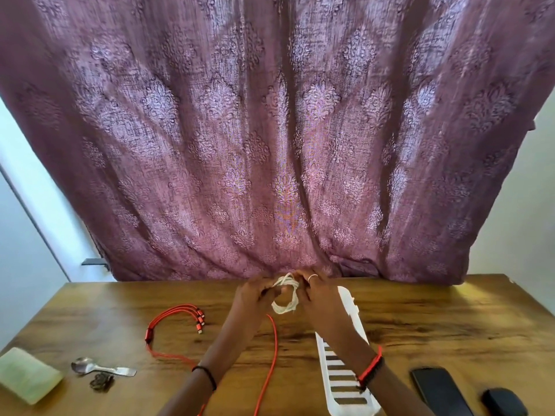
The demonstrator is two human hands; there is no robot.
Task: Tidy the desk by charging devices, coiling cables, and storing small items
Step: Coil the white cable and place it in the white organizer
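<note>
A red cable (148, 334), spoon (81, 365) and slotted tray (348, 304) are lying on the bench (435, 319). The left hand (255, 295) and right hand (318, 292) are both pinching a white cable coil (283, 309).

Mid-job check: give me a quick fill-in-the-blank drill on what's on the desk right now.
1. The left hand and right hand hold a coiled cable whose colour is ____.
2. The loose cable lying on the desk is coloured ____.
3. The spoon lies on the desk's ____ side.
4. A ring is worn on the ____ hand.

Missing words: white; red; left; right.
</note>
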